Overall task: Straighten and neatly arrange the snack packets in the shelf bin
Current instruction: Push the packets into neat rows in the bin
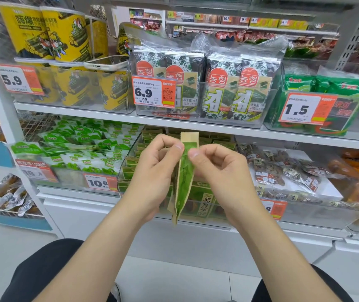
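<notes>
Head view, frame centre: a green-and-tan snack packet [184,177] is held upright, edge-on. It is pinched near its top by the curled fingers of the left hand [154,173] and right hand [222,173], before the clear shelf bin [128,156] stacked with matching packets [204,199].

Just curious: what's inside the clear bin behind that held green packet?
Rows of matching green-and-tan packets stand in the clear bin. The left hand, the right hand and the held packet hide its middle.

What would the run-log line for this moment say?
left hand: pinches green packet near top | right hand: pinches same packet | packet: upright, edge-on, in front of shelf bin | not yet placed
</notes>
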The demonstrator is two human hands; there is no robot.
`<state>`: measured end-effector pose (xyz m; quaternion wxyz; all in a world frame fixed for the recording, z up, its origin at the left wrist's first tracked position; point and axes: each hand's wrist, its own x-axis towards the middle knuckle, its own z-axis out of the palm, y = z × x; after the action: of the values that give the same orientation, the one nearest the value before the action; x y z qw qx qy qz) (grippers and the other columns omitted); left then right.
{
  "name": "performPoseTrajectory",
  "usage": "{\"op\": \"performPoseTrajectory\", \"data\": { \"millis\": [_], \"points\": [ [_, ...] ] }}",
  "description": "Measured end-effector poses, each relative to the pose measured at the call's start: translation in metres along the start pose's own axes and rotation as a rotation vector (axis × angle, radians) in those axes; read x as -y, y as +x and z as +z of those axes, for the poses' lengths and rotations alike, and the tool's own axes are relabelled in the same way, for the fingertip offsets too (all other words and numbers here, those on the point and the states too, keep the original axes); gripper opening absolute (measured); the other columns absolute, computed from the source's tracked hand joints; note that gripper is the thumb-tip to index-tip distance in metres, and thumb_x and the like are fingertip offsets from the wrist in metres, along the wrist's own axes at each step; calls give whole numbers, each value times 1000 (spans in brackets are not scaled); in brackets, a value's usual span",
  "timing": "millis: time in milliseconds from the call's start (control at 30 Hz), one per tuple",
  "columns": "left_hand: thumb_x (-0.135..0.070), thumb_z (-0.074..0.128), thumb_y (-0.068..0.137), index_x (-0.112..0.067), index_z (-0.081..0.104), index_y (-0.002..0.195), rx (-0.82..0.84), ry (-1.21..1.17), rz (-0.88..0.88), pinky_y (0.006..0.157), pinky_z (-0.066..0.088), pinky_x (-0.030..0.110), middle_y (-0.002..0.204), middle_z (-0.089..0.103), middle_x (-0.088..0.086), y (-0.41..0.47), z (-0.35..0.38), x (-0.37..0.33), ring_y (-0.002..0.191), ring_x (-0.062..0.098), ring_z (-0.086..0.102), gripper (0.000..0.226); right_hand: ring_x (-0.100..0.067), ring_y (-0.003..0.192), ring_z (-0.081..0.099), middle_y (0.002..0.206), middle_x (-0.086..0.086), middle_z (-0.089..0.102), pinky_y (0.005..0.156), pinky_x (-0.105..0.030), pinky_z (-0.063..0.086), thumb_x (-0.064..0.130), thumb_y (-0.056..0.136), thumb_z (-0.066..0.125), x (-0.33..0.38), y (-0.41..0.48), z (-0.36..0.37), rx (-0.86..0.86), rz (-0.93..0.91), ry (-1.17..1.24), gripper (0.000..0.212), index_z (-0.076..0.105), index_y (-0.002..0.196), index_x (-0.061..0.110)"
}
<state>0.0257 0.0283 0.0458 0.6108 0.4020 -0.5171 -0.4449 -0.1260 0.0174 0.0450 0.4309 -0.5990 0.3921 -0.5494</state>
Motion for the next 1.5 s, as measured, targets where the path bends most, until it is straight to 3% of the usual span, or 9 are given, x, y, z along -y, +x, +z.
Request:
{"op": "performPoseTrajectory", "data": {
  "millis": [200,400,567,800,967,1133,1267,1367,1500],
  "points": [
    [-25,47,113,-19,57,101,-141,-205,-62,65,50,35,92,64,9,3,1,-7,74,20,60,17,-24,103,77,118,-3,76,97,-46,60,30,85,88,0,-6,-4,335,231,-108,44,58,117,32],
    [-40,70,99,-20,52,124,20,-152,-116,96,56,55,101,74,0,1,-6,-9,100,22,70,36,-7,62,64,76,4,74,58,-20,49,29,94,80,5,-3,-1,45,-6,-114,26,67,92,7],
    [-25,88,84,-31,54,139,147,-68,-152,93,62,56,130,72,9,-4,-9,-3,112,28,76,64,-29,60,61,68,-5,71,57,-45,51,40,102,68,-7,-1,-2,10,-113,-206,30,73,82,18],
    [-14,84,80,-27,63,139,133,-142,-149,87,63,55,127,74,15,-2,-13,-5,108,37,76,65,-10,61,52,64,9,62,57,-37,44,42,103,62,-8,3,-6,8,-149,-198,33,71,78,22],
    [-20,84,80,-30,64,139,117,-148,-194,83,64,52,130,72,17,-1,-13,-3,106,39,76,63,-27,73,62,78,-17,69,72,-69,56,48,104,59,-3,3,-5,54,-54,-112,38,76,87,18],
    [-19,61,103,-28,59,147,216,-187,-218,88,62,47,122,76,10,-3,-14,-7,105,30,74,45,-21,97,78,110,-4,79,79,-42,59,30,107,62,4,0,-10,83,167,-31,16,70,118,22],
    [-22,44,113,-29,66,141,364,-152,-265,109,50,55,136,71,9,-5,-16,-10,119,28,68,37,-13,105,75,127,-3,71,80,-31,60,30,88,86,-1,1,-10,-17,235,37,91,27,157,41],
    [-34,56,108,-31,73,130,362,92,-154,92,60,40,122,77,1,-4,-18,-10,111,18,71,29,-5,114,72,134,4,70,93,-30,59,18,79,93,-2,2,-13,-38,177,74,127,2,164,45],
    [-28,53,109,-24,72,131,354,192,-122,77,60,29,116,79,3,-3,-22,-5,103,16,75,29,-7,98,74,114,6,74,80,-27,58,14,84,88,2,5,-11,-126,152,46,75,44,142,29]
  ]
}}
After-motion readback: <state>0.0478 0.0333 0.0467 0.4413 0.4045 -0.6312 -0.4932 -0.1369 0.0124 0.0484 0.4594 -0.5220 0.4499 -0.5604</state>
